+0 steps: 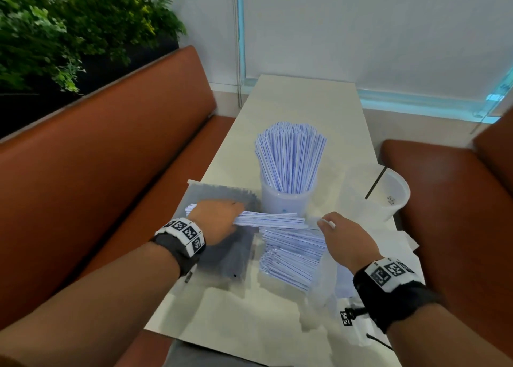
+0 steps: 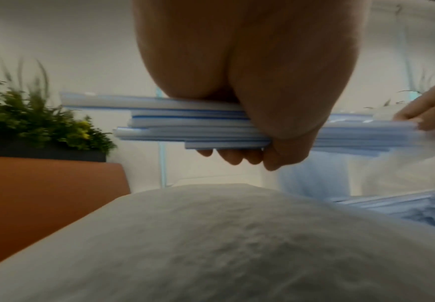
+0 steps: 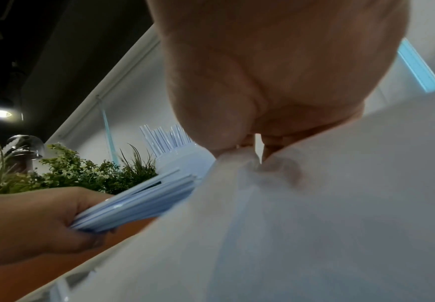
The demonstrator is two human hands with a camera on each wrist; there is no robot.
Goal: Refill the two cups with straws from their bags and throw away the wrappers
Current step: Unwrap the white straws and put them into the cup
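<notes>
straws [image 1: 270, 219] are what i'm moving right now: a small bundle lies sideways in my left hand [image 1: 219, 221], fingers curled round its middle, held just above the table [image 1: 294, 100] and just in front of the full cup [image 1: 287, 197]. my right hand [image 1: 347, 240] pinches the mouth of the clear bag [image 1: 323, 277] between thumb and fingertips, lifting the film; the rest of the straws in that bag [image 1: 291, 258] lie flat under it.

the full cup looks packed, so i judge this bundle belongs in the empty cup [image 1: 394, 191] at the right edge, beyond my right hand. to do it well i'd first tap the uneven ends level, since the left wrist view shows them staggered. then i'd turn the bundle upright before crossing over, keeping the grip firm so no straw slides out. i'd keep the bag mouth held open for the next handful. the empty cup is light and near the edge, so i'd lower the straws in gently rather than drop them.

a second, dark bag [image 1: 222, 255] lies flat under my left wrist.
</notes>
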